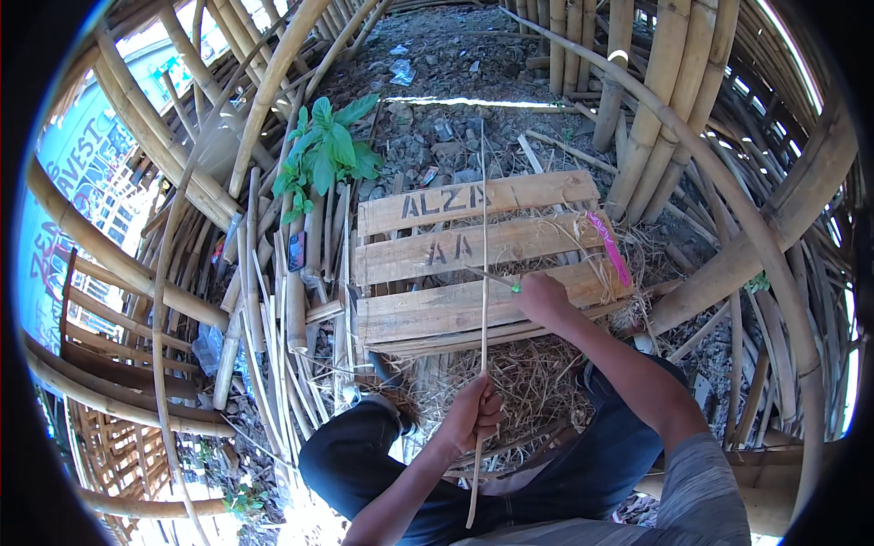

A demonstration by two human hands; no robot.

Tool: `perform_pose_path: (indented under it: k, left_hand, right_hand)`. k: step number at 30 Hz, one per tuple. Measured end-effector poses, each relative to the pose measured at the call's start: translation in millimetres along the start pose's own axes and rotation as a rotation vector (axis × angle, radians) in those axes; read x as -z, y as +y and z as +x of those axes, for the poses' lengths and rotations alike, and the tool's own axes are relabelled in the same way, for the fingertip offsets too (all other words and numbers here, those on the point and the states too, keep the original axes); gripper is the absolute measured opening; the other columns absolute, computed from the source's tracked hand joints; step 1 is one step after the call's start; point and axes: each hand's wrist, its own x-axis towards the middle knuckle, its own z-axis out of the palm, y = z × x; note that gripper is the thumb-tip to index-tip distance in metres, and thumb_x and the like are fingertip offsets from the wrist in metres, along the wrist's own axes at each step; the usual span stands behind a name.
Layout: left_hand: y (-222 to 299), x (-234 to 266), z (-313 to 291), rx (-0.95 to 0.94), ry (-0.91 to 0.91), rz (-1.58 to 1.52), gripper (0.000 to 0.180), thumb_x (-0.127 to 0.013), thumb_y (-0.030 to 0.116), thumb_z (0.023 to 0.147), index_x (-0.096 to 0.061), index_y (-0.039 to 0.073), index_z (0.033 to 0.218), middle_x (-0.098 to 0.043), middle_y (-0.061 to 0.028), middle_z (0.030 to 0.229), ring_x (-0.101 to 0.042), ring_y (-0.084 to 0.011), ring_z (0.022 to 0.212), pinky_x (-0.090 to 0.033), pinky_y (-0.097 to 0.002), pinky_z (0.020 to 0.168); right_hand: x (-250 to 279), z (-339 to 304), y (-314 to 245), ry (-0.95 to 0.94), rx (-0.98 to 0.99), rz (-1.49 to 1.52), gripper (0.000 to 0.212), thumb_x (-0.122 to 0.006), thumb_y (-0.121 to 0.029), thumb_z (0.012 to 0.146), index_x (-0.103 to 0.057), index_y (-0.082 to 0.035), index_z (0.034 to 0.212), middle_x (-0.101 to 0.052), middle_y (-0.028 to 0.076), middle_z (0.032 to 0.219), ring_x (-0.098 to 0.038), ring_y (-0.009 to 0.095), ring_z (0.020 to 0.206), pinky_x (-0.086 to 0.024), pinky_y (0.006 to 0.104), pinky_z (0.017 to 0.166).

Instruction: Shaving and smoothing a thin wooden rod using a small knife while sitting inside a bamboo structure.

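Note:
My left hand (474,414) is closed round the lower part of a long, thin bamboo strip (484,328). The strip stands lengthwise in front of me, its far end passing over a slatted wooden crate (410,314). Closed on a knife is my right hand (544,300), over the crate's right half. The narrow knife blade (496,278) points left and crosses the strip, seemingly against it; a bit of green shows by my fingers, and the rest of the handle is hidden in my grip.
Dry shavings (537,387) lie between my legs and beside the crate. A pink strip (610,247) rests on the crate's right end. Cut bamboo lengths (296,309) and a leafy plant (326,150) are at left. Thick bamboo poles (660,100) rise at right; rubble covers the ground behind.

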Motion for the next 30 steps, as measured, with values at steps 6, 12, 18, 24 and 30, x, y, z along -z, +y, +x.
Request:
perform_pose_path:
  k: [6,12,18,24,30]
  left_hand:
    - [11,14,-1,-0.016,0.031,0.022,0.034,-0.028,0.041,0.096,-0.033,0.018,0.07,-0.023,0.0062,0.053,-0.017,-0.0042,0.041,-0.01,-0.0196,0.033]
    - [-1,0,-1,-0.04,0.005,0.018,0.034,-0.028,0.04,0.096,-0.033,0.017,0.071,-0.022,0.0058,0.053,-0.017,-0.0041,0.042,-0.011,-0.0195,0.033]
    - [11,8,-6,-0.01,0.014,-0.019,0.034,-0.028,0.04,0.096,-0.031,0.017,0.07,-0.021,0.0058,0.053,-0.017,-0.0042,0.042,-0.01,-0.0195,0.033]
    - [-2,4,1,-0.057,0.057,0.101,0.034,-0.029,0.041,0.095,-0.032,0.018,0.071,-0.021,0.0057,0.053,-0.017,-0.0044,0.041,-0.011,-0.0197,0.033]
    - [6,10,-2,-0.018,0.051,0.029,0.036,-0.03,0.042,0.095,-0.032,0.017,0.069,-0.021,0.0056,0.052,-0.017,-0.0045,0.041,-0.011,-0.0199,0.033]
  right_hand:
    - [-27,-49,-41,-0.298,0.22,-0.055,0.028,-0.054,-0.024,0.078,-0.063,0.002,0.075,-0.062,0.022,0.073,-0.063,0.036,0.071,-0.051,0.0438,0.065]
    - [-12,-7,-8,-0.08,-0.011,0.009,0.027,-0.056,-0.022,0.075,-0.062,0.003,0.07,-0.06,0.024,0.068,-0.061,0.038,0.07,-0.049,0.0446,0.067]
    - [-17,-52,-50,-0.264,0.191,0.014,0.025,-0.056,-0.022,0.074,-0.063,0.002,0.07,-0.061,0.023,0.07,-0.063,0.036,0.069,-0.05,0.0432,0.064]
    - [-23,-31,-28,-0.122,0.185,-0.033,0.025,-0.057,-0.023,0.073,-0.063,0.001,0.071,-0.061,0.021,0.069,-0.063,0.035,0.067,-0.051,0.0422,0.06]
    - [-22,-43,-44,-0.2,0.265,-0.029,0.023,-0.059,-0.024,0.071,-0.063,-0.001,0.069,-0.061,0.021,0.069,-0.063,0.034,0.068,-0.05,0.0431,0.061]
